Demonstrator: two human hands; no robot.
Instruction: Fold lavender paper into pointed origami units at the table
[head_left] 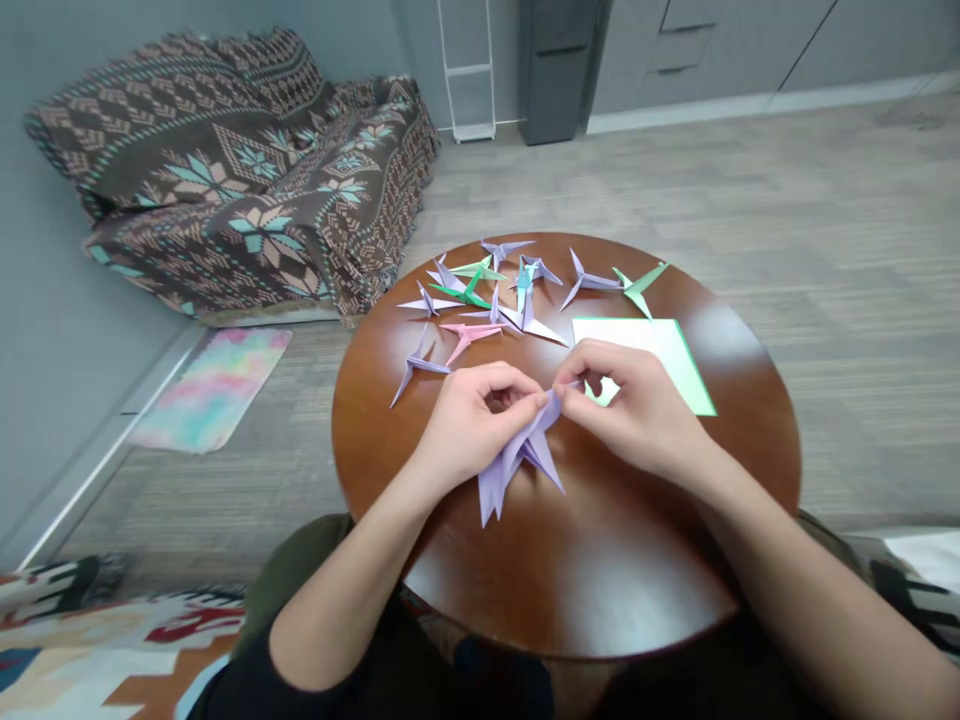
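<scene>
Left hand (480, 415) and right hand (626, 400): thumb and forefinger of each pinching the upper end of a pale-purple folded-paper piece (510, 460), frame centre. Piece creased, layered; pointed tips splay downward. Hands near together, wrists angled inward, forearms entering from lower corners, over glossy brown round table (600, 560).
</scene>
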